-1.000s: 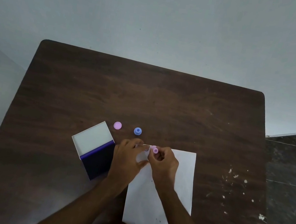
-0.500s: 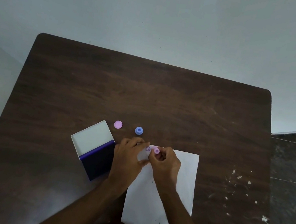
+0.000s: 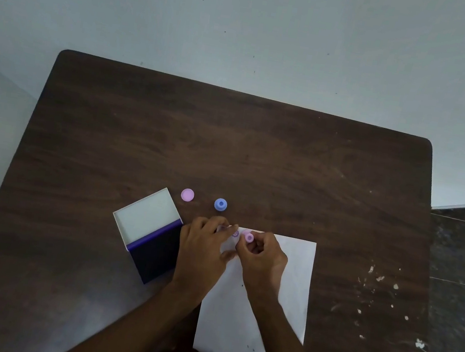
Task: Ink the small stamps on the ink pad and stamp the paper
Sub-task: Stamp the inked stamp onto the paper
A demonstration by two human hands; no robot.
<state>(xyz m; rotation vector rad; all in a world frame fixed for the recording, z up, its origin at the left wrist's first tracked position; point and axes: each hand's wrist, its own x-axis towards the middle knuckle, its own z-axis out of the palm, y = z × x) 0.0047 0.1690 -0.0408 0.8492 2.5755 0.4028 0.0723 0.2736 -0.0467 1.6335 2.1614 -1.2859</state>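
A white sheet of paper lies on the dark wooden table. My right hand pinches a small pink stamp at the sheet's top left corner. Just left of the stamp a purple round print shows on the paper. My left hand rests flat on the sheet's left edge, fingers spread, holding nothing. An open ink pad with a dark blue pad and a raised white lid sits left of my left hand.
A pink cap and a blue stamp stand on the table beyond the ink pad and my hands. White flecks dot the table's right side. A pale wall rises behind the table.
My right hand has shifted the pink stamp slightly right, and a purple print has appeared on the paper beside it. My left hand stays on the sheet.
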